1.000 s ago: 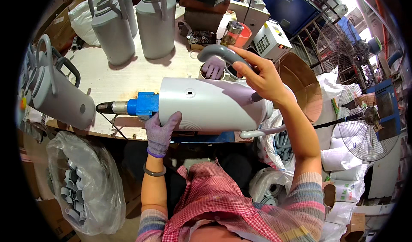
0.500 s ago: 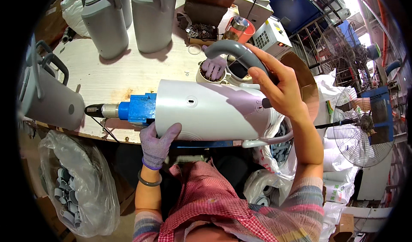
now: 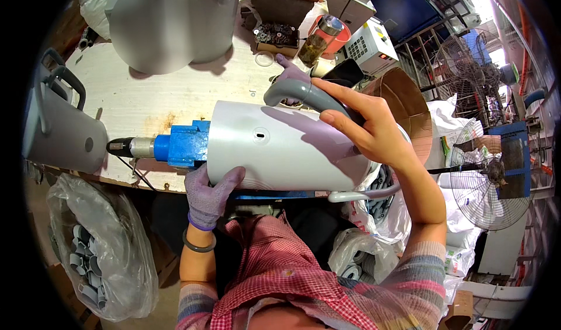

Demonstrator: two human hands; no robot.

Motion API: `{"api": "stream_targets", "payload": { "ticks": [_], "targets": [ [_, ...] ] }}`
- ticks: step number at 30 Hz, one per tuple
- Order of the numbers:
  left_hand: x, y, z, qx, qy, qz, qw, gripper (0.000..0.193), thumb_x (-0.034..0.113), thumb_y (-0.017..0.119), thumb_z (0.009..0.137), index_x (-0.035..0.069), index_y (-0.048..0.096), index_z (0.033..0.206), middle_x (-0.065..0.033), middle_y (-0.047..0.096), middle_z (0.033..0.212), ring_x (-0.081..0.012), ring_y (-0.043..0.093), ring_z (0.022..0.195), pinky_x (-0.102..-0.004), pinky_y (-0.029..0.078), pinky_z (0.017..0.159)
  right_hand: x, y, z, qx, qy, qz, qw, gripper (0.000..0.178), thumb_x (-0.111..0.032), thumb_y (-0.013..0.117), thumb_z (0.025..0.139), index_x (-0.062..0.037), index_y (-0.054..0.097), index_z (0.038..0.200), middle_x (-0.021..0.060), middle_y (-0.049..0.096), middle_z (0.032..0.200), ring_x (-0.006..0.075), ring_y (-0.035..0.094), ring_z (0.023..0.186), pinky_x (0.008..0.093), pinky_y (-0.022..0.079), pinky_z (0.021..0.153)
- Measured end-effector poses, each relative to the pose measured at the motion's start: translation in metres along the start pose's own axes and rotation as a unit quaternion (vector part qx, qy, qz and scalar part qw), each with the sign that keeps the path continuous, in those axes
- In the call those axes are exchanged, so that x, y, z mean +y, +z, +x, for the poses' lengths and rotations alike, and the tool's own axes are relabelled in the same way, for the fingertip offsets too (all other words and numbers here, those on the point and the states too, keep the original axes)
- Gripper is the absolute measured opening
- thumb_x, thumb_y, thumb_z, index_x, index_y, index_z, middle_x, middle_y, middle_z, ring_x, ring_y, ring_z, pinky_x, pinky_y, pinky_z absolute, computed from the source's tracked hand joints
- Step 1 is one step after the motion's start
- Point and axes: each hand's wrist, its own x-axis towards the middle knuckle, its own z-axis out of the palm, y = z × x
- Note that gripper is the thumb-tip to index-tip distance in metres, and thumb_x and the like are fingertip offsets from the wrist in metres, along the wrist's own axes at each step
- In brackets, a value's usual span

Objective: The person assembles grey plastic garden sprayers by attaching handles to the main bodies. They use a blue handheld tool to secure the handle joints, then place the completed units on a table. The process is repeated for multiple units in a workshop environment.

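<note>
My right hand point(image 3: 374, 122) grips a smooth, curved dark-grey handle point(image 3: 305, 92) over a satin pale-grey cylinder point(image 3: 280, 149) lying sideways; my purple knit-gloved left hand point(image 3: 209, 197) clasps its left rim. Left of the cylinder, a blue block point(image 3: 190, 144); beyond, stained white tabletop point(image 3: 213, 91); right, a wire-caged fan point(image 3: 476, 195).

We see a pale worktop point(image 3: 131, 99) bearing grey jugs point(image 3: 152, 32) at its back and left, a thin white ring point(image 3: 257, 54), a box of small metal parts point(image 3: 276, 47) and a capped glass jar point(image 3: 312, 50).
</note>
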Motion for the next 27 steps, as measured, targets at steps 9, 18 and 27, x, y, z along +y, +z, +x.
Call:
{"api": "stream_targets", "payload": {
  "ticks": [9,18,27],
  "targets": [
    [0.003,0.001,-0.002,0.006,0.014,0.009,1.0,0.024,0.018,0.073,0.083,-0.003,0.071,0.094,-0.0057,0.07,0.078,-0.0111,0.062,0.071,-0.0283,0.05,0.068,0.007,0.005,-0.005,0.014,-0.019,0.001,1.0,0.046,-0.025,0.07,0.09,-0.0062,0.061,0.131,0.0153,0.07,0.094,0.0203,0.063,0.073,0.0296,0.05,0.069],
    [0.0,0.001,-0.002,-0.001,0.013,0.015,1.0,0.03,0.022,0.077,0.085,-0.004,0.071,0.097,-0.0083,0.073,0.083,-0.0117,0.065,0.075,-0.0284,0.051,0.07,0.013,0.01,-0.01,0.051,-0.053,0.022,0.997,0.044,-0.022,0.071,0.09,-0.0061,0.062,0.13,0.014,0.071,0.095,0.0138,0.061,0.074,0.0271,0.049,0.069],
    [-0.004,0.005,-0.003,0.009,0.022,-0.01,1.0,0.041,0.029,0.075,0.089,-0.003,0.065,0.114,-0.0086,0.071,0.098,-0.0128,0.064,0.088,-0.0289,0.052,0.08,0.003,0.005,-0.016,-0.003,-0.04,0.012,0.999,0.043,-0.017,0.064,0.095,-0.0028,0.053,0.134,0.0065,0.066,0.095,0.0076,0.058,0.083,0.025,0.046,0.073]
  ]
}}
